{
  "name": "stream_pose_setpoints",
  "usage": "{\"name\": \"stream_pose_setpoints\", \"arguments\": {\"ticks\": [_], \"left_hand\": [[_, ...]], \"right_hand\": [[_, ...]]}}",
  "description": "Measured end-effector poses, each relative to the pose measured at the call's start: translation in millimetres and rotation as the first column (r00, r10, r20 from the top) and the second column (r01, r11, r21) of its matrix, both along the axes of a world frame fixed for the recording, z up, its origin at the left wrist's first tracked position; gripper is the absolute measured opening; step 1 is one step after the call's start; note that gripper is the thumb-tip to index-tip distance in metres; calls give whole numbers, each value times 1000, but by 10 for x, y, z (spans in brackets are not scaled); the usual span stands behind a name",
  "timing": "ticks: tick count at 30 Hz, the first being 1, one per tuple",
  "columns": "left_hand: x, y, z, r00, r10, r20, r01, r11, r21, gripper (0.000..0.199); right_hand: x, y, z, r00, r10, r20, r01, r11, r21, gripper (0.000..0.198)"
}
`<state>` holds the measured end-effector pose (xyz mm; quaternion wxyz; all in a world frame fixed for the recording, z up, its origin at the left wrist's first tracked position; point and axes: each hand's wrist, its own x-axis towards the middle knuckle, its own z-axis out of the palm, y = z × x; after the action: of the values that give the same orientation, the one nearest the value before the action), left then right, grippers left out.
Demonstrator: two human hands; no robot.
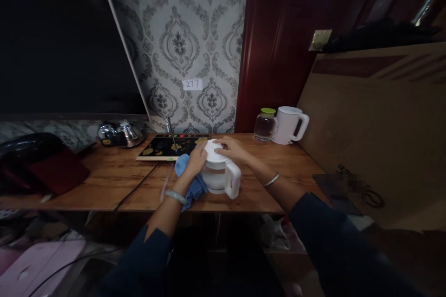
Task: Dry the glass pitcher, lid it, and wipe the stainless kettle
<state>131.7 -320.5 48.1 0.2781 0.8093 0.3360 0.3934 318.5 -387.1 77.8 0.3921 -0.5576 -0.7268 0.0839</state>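
While the wooden table (104, 181) spans the frame's middle, a white kettle (219, 174) sits centre, handle toward the camera. Right hand (232, 148) lies flat on its lid, fingers loosely spread, touching rather than clamping. Left hand (195, 160) presses a blue cloth (195, 185) against the kettle's left side, fingers curled on it. Second white kettle (289, 125) and glass jar (265, 125) stand right of centre, well apart.

"277" — on a small white label (192, 84) — patterned wallpaper (181, 32)
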Motion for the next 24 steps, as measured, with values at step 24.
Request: {"name": "stream_pose_setpoints", "arguments": {"ticks": [24], "left_hand": [[8, 94, 47, 992, -5, 124, 34, 970, -240, 48]], "right_hand": [[91, 196, -399, 643, -122, -756, 36, 991, -129, 19]]}}
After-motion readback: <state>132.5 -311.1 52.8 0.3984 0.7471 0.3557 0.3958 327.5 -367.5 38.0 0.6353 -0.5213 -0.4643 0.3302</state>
